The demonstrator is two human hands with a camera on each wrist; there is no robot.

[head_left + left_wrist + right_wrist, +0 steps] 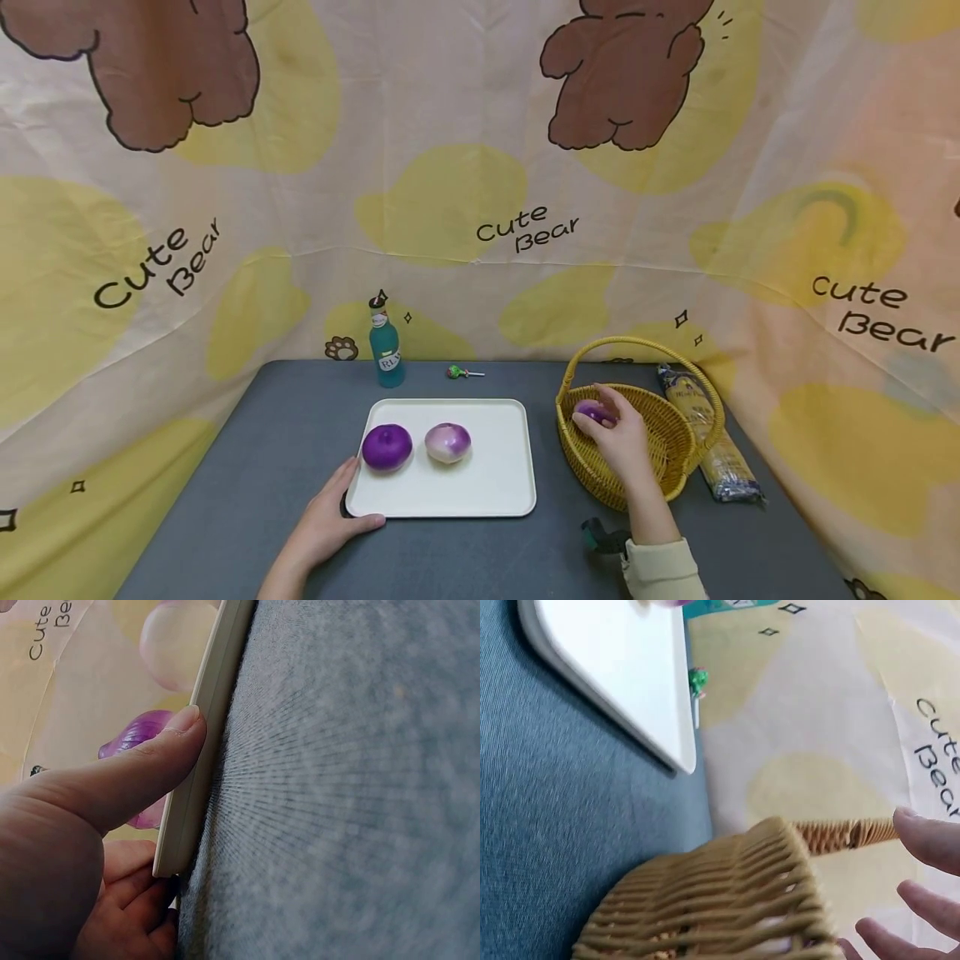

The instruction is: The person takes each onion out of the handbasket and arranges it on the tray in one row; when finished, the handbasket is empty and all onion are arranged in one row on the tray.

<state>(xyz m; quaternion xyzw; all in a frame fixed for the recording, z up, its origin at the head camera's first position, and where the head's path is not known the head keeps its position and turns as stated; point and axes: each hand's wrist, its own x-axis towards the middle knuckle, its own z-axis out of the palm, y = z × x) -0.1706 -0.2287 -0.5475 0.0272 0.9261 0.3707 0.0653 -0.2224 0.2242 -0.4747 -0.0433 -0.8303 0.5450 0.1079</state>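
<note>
A white rectangular tray (pixel 495 467) lies on the table, with a dark purple onion (pixel 387 447) and a paler purple-and-white onion (pixel 447 442) on its left half. My left hand (pixel 326 521) holds the tray's near left corner, thumb against the near edge (pixel 199 750) and fingers along the left side. To the right stands a yellow wicker basket (pixel 652 417) with a raised handle. Reaching in over its left side, my right hand (pixel 622 433) is at another purple onion (pixel 592 410), which it partly covers. The right wrist view shows these fingers (pixel 930 907) spread apart above the rim.
Behind the tray stand a blue-green bottle (pixel 386 350) and, to its right, a lollipop (pixel 459 372) lying flat. A long plastic-wrapped package (pixel 723 458) lies against the basket's right side. Bear-print cloth (pixel 450 317) hangs behind the table.
</note>
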